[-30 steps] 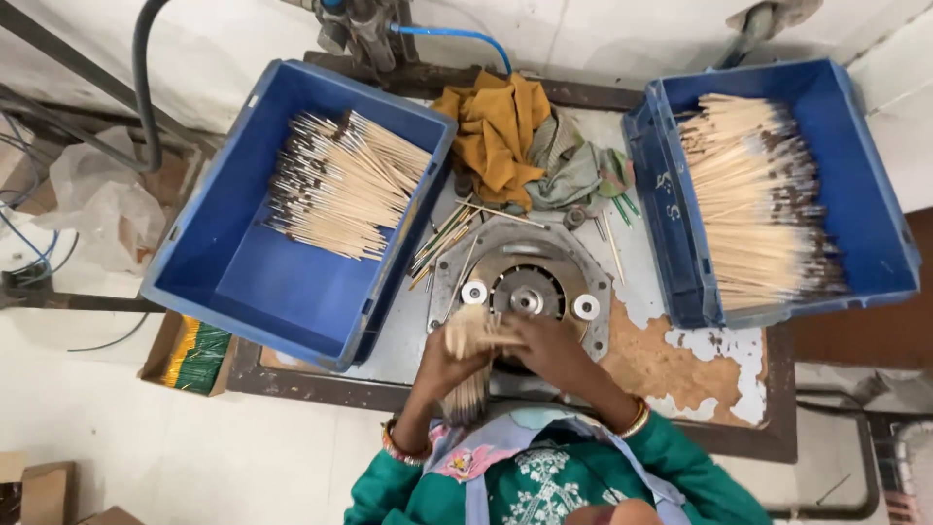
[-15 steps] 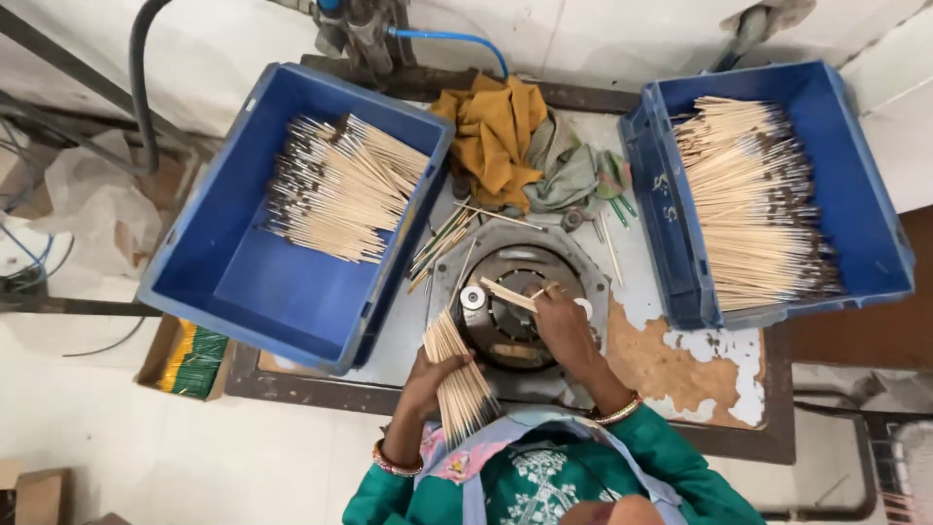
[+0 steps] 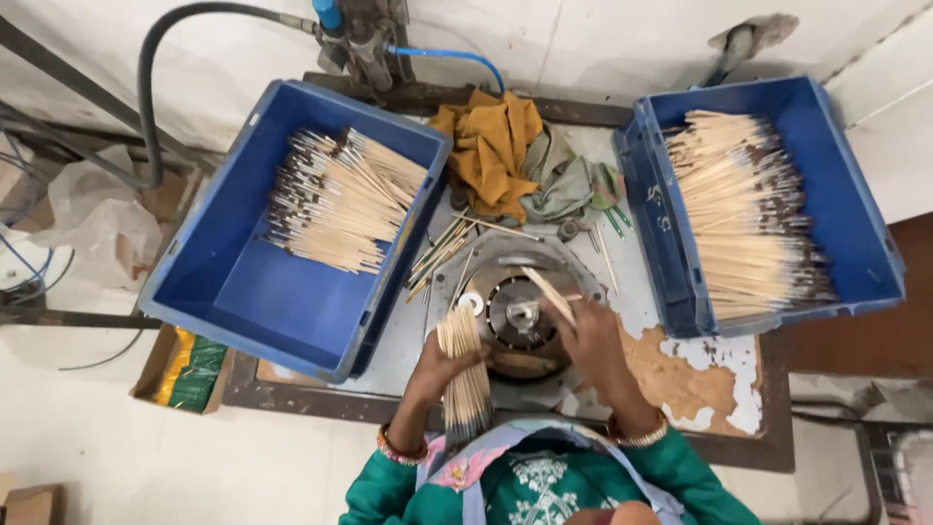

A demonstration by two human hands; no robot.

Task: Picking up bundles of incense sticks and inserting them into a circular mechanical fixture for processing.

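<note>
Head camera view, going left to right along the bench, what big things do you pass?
Left blue plastic bin of wooden sticks → round metal machine fixture → right blue plastic bin of wooden sticks.

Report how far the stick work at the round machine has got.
Done, seemingly: sticks piled in the left blue bin. In hand: left hand grips a bundle of sticks; right hand holds one stick over the round machine. Left: right blue bin full.

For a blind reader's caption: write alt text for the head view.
Seen from above, a person's left hand grips a bundle of thin wooden sticks while the right hand holds a single stick over a round metal machine. Two blue bins of sticks flank it, with crumpled rags behind.
</note>
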